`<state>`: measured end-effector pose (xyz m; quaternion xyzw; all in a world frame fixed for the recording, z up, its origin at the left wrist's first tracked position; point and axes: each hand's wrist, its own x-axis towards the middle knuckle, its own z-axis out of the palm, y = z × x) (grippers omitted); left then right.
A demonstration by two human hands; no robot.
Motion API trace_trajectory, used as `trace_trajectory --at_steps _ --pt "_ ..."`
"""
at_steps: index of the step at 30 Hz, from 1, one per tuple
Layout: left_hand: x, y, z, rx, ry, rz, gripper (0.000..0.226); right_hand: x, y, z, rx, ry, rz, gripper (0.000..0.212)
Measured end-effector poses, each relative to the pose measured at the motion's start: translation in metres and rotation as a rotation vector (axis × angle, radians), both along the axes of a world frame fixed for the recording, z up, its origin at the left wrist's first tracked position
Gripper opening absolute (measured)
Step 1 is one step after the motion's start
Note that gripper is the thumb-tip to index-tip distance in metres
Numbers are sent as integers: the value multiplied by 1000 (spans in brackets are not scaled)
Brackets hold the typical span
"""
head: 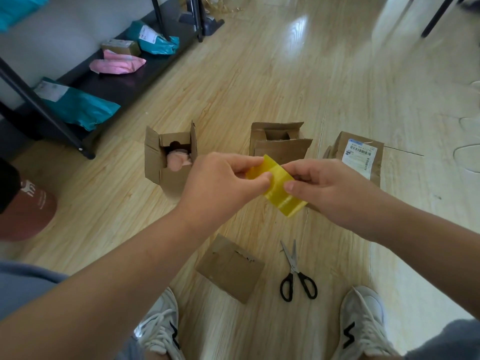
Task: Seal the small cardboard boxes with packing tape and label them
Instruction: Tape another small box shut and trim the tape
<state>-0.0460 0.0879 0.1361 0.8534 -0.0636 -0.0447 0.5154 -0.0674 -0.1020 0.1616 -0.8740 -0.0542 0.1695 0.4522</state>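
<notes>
Hands, left point(223, 184) and right point(322, 185), pinch tape point(279, 194) over wooden floor point(259, 87).

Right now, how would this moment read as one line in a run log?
left hand: pinches tape | right hand: holds tape | open box: on floor, unsealed | scissors: on floor, untouched
</notes>
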Motion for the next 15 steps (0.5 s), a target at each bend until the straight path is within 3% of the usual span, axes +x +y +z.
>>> trace_trajectory --at_steps 15 --pt "1 0 4 -7 17 -1 27 1 -3 6 -61 7 39 23"
